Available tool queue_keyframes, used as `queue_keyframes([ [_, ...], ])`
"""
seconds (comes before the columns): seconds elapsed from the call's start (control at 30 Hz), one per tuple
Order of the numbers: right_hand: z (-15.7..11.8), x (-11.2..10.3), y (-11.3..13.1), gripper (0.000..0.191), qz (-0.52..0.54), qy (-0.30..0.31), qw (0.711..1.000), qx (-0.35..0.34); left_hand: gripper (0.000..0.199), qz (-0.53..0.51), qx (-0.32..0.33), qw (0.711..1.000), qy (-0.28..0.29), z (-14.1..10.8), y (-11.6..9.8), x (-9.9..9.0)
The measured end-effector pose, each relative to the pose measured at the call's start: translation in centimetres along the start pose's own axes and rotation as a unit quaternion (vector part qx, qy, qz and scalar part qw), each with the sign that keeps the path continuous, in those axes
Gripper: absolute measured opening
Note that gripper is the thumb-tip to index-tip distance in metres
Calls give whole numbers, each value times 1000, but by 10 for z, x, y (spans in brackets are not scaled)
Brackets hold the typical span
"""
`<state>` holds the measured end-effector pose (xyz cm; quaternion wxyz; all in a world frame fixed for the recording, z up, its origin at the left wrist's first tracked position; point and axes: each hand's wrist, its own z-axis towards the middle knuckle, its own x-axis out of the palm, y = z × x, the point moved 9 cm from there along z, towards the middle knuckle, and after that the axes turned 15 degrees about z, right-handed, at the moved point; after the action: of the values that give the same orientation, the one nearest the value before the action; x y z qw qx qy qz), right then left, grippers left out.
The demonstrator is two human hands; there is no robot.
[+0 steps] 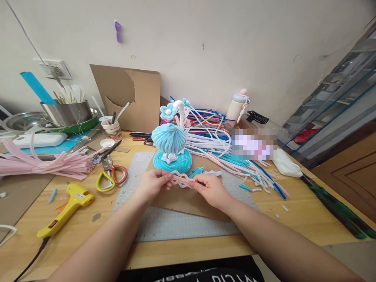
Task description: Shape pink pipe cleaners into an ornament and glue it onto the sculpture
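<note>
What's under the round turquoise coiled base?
A flat brown cardboard sheet extends out from under the base, over a grey gridded mat. The spot directly beneath the base is covered, so I can't see it.

The packet (pixel 254 145) at the right is blurred into coarse squares, the white lettering (pixel 205 275) at the bottom is cut off by the lower edge, the glue gun's cord (pixel 32 260) runs out of view, and the pink bundle (pixel 44 161) is cropped at the left.

Wall socket (pixel 65 69) with plug (pixel 56 72), pale bottle (pixel 235 106)
</note>
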<state>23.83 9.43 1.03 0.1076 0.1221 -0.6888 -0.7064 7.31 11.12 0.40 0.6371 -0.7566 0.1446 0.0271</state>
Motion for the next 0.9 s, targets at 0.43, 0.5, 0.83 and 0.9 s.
queue_keyframes([
  [0.43, -5, 27, -26, 38, 271, 110, 940, 178, 18, 48, 99, 993, -34, -10, -28, -9],
  [0.5, -5, 28, -27, 38, 272, 116, 938, 182, 17, 57, 100, 993, -33, -11, -31, -9],
  [0.83, 7, 4, -21, 34, 145, 43, 983, 107, 27, 56, 61, 995, -53, 1, -17, -28],
  [0.9, 10, -5, -15, 32, 104, 22, 991, 81, 25, 62, 59, 995, -50, 1, -16, -29],
])
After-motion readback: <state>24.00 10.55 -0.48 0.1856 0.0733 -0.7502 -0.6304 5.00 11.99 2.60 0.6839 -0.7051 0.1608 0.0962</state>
